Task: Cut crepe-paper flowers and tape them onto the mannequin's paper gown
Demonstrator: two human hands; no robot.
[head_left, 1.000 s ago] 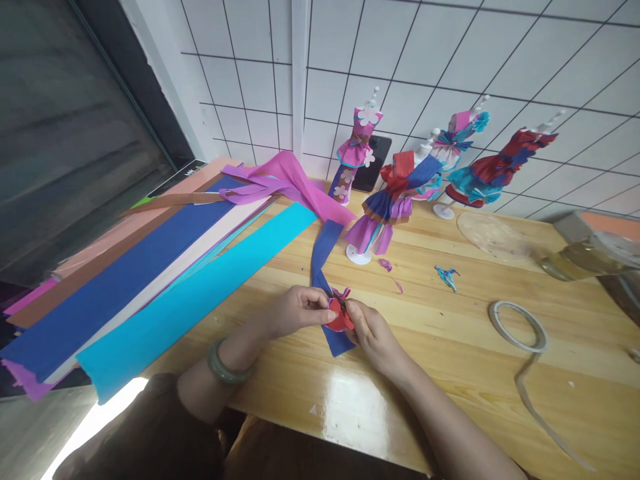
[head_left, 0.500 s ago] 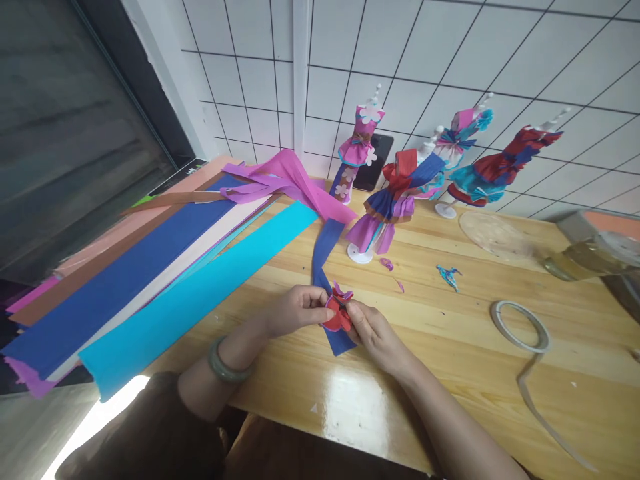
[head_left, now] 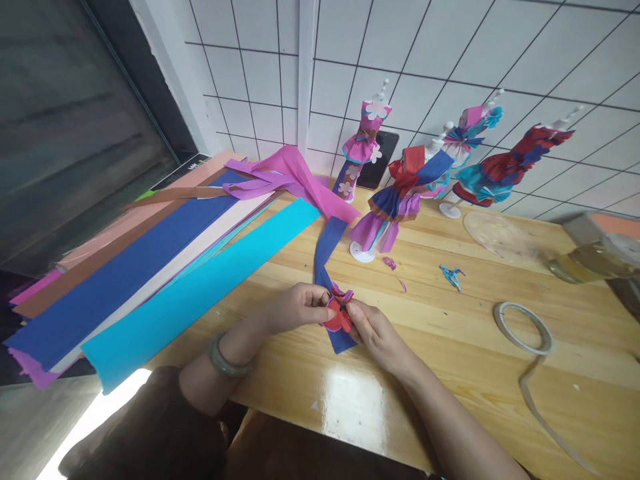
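Observation:
Between my two hands is a red and purple paper flower (head_left: pixel 339 317), its petals spread outward. My left hand (head_left: pixel 307 308) pinches the flower's left side with thumb and fingers. From the right, my right hand (head_left: pixel 373 328) grips its other edge, fingertips close to the dark centre. Something dark shows among the petals, too small to make out. A blue crepe paper strip (head_left: pixel 330 248) lies on the table, running under the flower and out below it. Just behind my hands stands a small dress form (head_left: pixel 393 197) in a red, blue and purple paper dress.
Long crepe paper strips (head_left: pixel 200 291) cover the left side of the table. More paper-dressed forms (head_left: pixel 517 163) stand along the tiled wall, with a phone (head_left: pixel 380 160) leaning there. A tape roll (head_left: pixel 523 328) with a loose tail, paper scraps (head_left: pixel 453 277) and a glass jar (head_left: pixel 575 263) are on the right.
The camera view has shifted slightly. Both hands keep their hold on the paper flower, which is turned a little; the petals sit slightly differently.

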